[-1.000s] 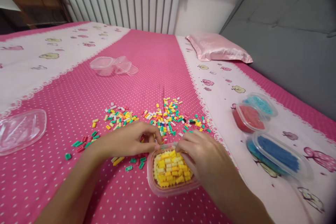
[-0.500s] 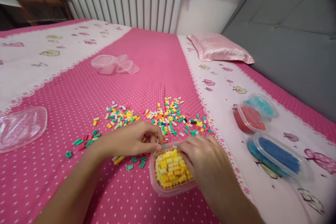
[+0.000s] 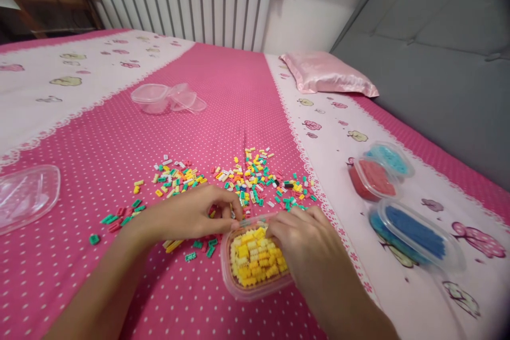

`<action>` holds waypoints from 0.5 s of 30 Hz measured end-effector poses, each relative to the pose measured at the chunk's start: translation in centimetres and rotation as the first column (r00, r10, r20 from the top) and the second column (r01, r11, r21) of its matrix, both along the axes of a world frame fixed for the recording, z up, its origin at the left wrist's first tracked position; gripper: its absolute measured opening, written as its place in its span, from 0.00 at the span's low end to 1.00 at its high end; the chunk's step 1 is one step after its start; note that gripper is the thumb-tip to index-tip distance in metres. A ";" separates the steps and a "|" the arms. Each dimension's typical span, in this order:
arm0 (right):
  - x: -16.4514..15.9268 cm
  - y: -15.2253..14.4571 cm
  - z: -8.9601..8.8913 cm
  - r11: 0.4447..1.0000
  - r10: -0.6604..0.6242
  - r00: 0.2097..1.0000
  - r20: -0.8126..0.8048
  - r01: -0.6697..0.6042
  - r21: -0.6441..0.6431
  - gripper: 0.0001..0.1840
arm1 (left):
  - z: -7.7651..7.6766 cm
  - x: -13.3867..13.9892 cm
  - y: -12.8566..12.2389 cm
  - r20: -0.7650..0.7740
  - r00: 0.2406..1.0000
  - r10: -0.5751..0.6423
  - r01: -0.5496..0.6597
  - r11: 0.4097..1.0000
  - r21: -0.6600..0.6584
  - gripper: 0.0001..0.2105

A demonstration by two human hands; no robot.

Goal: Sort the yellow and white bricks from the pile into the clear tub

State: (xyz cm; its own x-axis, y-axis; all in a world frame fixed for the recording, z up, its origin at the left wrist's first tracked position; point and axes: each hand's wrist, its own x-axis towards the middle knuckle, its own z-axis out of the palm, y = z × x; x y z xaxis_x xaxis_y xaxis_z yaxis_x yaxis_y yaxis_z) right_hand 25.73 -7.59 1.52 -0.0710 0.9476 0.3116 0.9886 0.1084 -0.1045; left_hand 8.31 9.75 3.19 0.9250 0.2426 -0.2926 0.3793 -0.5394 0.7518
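Note:
A clear plastic container [image 3: 258, 293] packed with yellow building bricks [image 3: 255, 260] sits on the pink bedspread in front of me. My left hand [image 3: 203, 212] is at its far left corner, with curled fingers and the thumb pinching the rim. Across the right side of the container, my right hand [image 3: 305, 241] wraps its fingers over the edge, hiding that end. Just beyond both hands lie scattered loose bricks [image 3: 255, 175] in yellow, green, white and red. More green and red bricks [image 3: 123, 215] lie left of my left forearm.
Stacked clear empty containers [image 3: 153, 96] stand farther back, and a clear lid [image 3: 32, 196] lies at the left. On the right are tubs of red bricks [image 3: 372, 178], light blue bricks [image 3: 388, 159] and dark blue bricks [image 3: 416, 231]. A pink pillow [image 3: 326, 71] rests near the grey headboard [image 3: 430, 37].
The whole view has shifted slightly, so things appear a little farther left. Both hands keep nearly the same hold on the container.

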 end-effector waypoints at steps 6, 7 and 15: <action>0.3 0.5 0.0 0.999 -0.016 0.997 -0.073 0.019 0.039 0.14 | 0.1 0.1 -0.1 -0.006 1.000 0.001 -0.001 1.000 0.012 0.14; 0.3 0.5 0.0 0.999 -0.016 0.997 -0.076 0.019 0.048 0.15 | 0.1 0.1 -0.1 -0.006 1.000 0.002 -0.002 1.000 0.016 0.14; -0.2 0.6 0.0 0.985 -0.054 0.997 -0.058 0.063 0.161 0.16 | 0.2 0.1 -0.2 0.002 1.000 -0.004 0.004 1.000 0.001 0.14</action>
